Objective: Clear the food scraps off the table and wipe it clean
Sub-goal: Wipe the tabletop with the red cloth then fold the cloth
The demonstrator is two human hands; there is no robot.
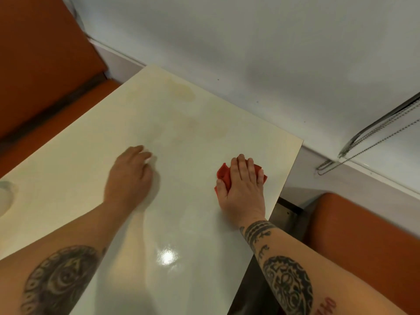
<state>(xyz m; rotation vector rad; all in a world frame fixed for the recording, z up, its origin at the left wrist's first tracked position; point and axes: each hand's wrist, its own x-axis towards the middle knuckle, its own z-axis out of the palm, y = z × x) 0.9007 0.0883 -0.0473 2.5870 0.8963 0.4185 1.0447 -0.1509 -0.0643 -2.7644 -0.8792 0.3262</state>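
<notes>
The glossy cream table (181, 114) fills the middle of the view. My right hand (244, 185) lies flat on a crumpled red cloth (223, 176), pressing it onto the table near the right edge. My left hand (129, 176) rests on the table at centre left, its fingers curled around a small white wad (148, 156), likely tissue, mostly hidden under the fingers. Faint yellowish stains (181, 92) mark the far part of the table. No solid scraps show.
Orange bench seats stand at the far left (45, 71) and near right (363, 235). A white wall (250, 42) runs behind the table. A blind with a bead chain (354, 151) hangs at the right. A round pale object (5, 196) sits at the table's left edge.
</notes>
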